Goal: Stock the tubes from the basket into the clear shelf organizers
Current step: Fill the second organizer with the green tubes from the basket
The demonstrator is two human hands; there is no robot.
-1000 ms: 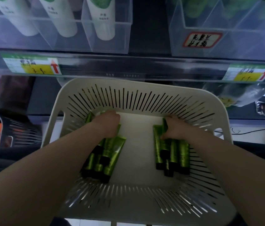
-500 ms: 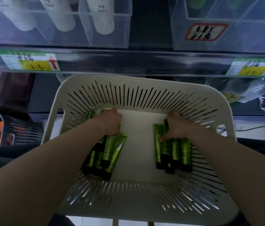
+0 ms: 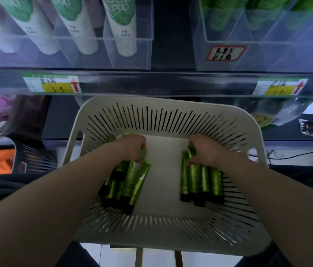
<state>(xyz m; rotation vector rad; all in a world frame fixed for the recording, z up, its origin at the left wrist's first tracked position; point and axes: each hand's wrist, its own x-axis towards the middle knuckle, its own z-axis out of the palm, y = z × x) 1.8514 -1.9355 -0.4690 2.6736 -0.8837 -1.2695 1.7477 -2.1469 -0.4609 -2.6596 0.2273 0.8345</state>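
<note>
A white slotted basket [image 3: 171, 110] sits below the shelf and holds two bunches of green tubes with black caps. My left hand [image 3: 132, 147] grips the crimped ends of the left bunch of tubes [image 3: 130, 182]. My right hand [image 3: 203, 151] curls round the crimped ends of the right bunch of tubes [image 3: 200, 182]. Both bunches lie on the basket floor, caps toward me. Above, a clear organizer [image 3: 267, 54] at upper right holds green tubes and bears a red-framed label.
A clear organizer [image 3: 94, 53] at upper left holds white and green tubes. Price tags [image 3: 52, 85] sit on the shelf rail. A dark basket [image 3: 28, 157] with orange contents stands at left. A black cable [image 3: 296, 154] runs at right.
Both hands have closed tighter round the crimped ends of their bunches. The view has tilted up slightly, showing more of the organizers above.
</note>
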